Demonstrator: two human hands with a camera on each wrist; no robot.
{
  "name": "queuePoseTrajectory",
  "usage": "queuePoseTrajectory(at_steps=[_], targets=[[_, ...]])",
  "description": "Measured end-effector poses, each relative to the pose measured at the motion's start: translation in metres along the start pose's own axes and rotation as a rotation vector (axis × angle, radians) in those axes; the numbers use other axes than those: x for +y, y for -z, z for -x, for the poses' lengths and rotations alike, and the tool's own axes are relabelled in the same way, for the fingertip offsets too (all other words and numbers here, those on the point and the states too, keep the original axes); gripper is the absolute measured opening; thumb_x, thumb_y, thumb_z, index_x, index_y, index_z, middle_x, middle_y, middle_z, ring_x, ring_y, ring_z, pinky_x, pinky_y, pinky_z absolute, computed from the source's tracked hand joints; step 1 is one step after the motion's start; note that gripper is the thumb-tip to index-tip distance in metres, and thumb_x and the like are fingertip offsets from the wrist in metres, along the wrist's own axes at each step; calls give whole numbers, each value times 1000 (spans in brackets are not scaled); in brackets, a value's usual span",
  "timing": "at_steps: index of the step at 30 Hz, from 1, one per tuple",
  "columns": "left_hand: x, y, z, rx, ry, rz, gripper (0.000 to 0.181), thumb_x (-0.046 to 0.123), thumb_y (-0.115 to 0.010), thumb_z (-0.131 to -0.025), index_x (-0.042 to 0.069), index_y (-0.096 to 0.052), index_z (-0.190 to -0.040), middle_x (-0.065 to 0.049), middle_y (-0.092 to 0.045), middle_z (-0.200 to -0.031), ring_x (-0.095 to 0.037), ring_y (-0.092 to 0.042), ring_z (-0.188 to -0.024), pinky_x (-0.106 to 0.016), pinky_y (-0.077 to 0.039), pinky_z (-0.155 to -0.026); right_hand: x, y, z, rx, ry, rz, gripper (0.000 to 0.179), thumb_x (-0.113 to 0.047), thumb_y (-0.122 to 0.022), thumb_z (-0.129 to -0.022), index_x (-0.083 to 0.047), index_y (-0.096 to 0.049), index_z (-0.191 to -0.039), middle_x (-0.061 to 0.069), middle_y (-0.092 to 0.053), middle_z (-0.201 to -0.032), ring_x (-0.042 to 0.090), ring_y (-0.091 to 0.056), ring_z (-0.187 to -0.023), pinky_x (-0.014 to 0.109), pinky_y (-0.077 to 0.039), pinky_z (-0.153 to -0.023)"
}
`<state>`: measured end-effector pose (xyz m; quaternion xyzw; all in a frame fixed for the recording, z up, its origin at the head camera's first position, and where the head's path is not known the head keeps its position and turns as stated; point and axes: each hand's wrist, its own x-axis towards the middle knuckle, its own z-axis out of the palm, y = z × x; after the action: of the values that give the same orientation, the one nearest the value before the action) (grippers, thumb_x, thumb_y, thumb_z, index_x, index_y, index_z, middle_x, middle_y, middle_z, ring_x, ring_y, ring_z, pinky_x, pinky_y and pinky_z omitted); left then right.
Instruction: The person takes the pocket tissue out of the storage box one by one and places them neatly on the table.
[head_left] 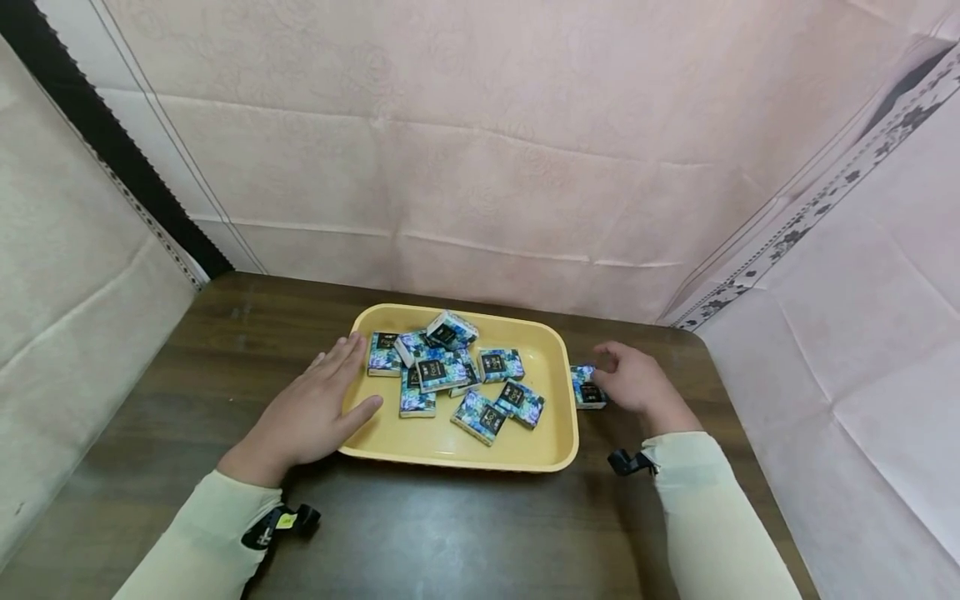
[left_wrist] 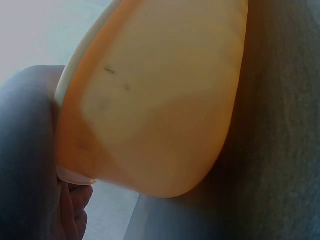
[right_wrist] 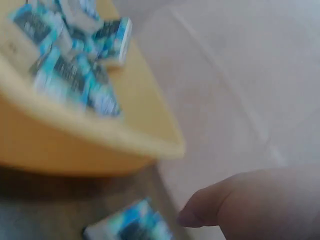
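A yellow tray [head_left: 420, 446] holds several small boxes [head_left: 442, 371] with blue floral print and black labels, some piled on others. My left hand [head_left: 311, 412] rests on the tray's left rim with its fingers straight and thumb spread. In the left wrist view, the tray's outer wall [left_wrist: 170, 100] fills the middle, with part of the hand at the rim. Outside the tray, on its right, one matching box [head_left: 587, 390] lies on the table. My right hand [head_left: 637, 387] is beside that box, fingers loosely bent. A digit [right_wrist: 210, 202] appears just apart from the box in the right wrist view.
The brown wooden table [head_left: 465, 533] extends around the tray. A pale cloth wall [head_left: 480, 167] stands behind it, with further cloth walls at the left and right. Each wrist wears a black strap mount [head_left: 288, 521].
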<state>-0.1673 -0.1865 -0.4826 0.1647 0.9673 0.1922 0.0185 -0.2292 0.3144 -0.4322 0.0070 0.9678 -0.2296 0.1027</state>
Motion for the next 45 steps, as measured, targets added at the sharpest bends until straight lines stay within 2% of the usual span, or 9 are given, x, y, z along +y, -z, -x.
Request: queuePoseTrajectory(at_steps=[3,6,10,13,18,24,30,39,45], targets=[[-1,-1,0,2,-2,1,97,65,-52,-114,12,-7,-182,-10,-8,-191,-39,-12,-177,-65,-21,-141,-23,9,8,60,94,65,49,-31,-68,-111,-12,-64,-156,19,-74,-134,37,-73,-118,58,-63,-95],[-1,-1,0,3,-1,1,97,65,-52,-114,12,-7,-182,-11,-9,-191,-39,-12,-177,-65,-21,-141,-51,12,14,69,192,75,44,-28,-71,-110,-13,-68,-151,18,-74,-131,36,-73,-117,58,-64,-95],[0,-1,1,-1,5,4,98,65,-52,-114,11,-8,-182,-11,-8,-191,-40,-12,-177,-65,-20,-141,-80,2,16,10,300,107,41,-23,-75,-107,-14,-72,-147,15,-74,-132,33,-73,-114,53,-65,-93],[1,0,2,-4,10,10,97,64,-52,-114,11,-8,-182,-11,-8,-191,-41,-12,-177,-66,-20,-141,-92,-11,14,-71,352,143,43,-21,-76,-106,-14,-72,-148,15,-74,-139,34,-72,-124,54,-64,-101],[2,0,3,-6,16,16,98,63,-54,-114,11,-7,-182,-11,-8,-191,-41,-12,-177,-66,-20,-141,-102,-31,9,-171,377,211,42,-17,-75,-107,-16,-72,-149,15,-73,-140,29,-73,-120,52,-64,-106],[2,0,3,-5,12,16,98,63,-54,-114,12,-7,-182,-11,-7,-191,-40,-12,-177,-65,-20,-141,-106,-42,10,-223,379,231,44,-5,-69,-106,-19,-72,-148,15,-73,-139,27,-73,-119,51,-64,-106],[2,0,2,1,3,17,97,62,-54,-114,11,-8,-182,-11,-7,-191,-40,-12,-177,-65,-20,-141,-108,-48,8,-242,434,267,45,-2,-68,-107,-19,-73,-147,12,-74,-141,27,-71,-126,53,-60,-113],[2,1,1,-1,5,22,97,62,-54,-114,11,-7,-182,-12,-7,-191,-40,-12,-177,-66,-20,-141,-112,-53,7,-246,404,312,37,-3,-69,-107,-18,-76,-139,9,-74,-140,25,-69,-128,50,-58,-116],[1,0,0,-1,5,20,97,63,-54,-114,12,-7,-182,-11,-7,-191,-40,-12,-177,-66,-21,-141,-114,-53,8,-248,408,321,33,-4,-71,-107,-17,-77,-137,8,-74,-139,23,-69,-126,48,-60,-113]])
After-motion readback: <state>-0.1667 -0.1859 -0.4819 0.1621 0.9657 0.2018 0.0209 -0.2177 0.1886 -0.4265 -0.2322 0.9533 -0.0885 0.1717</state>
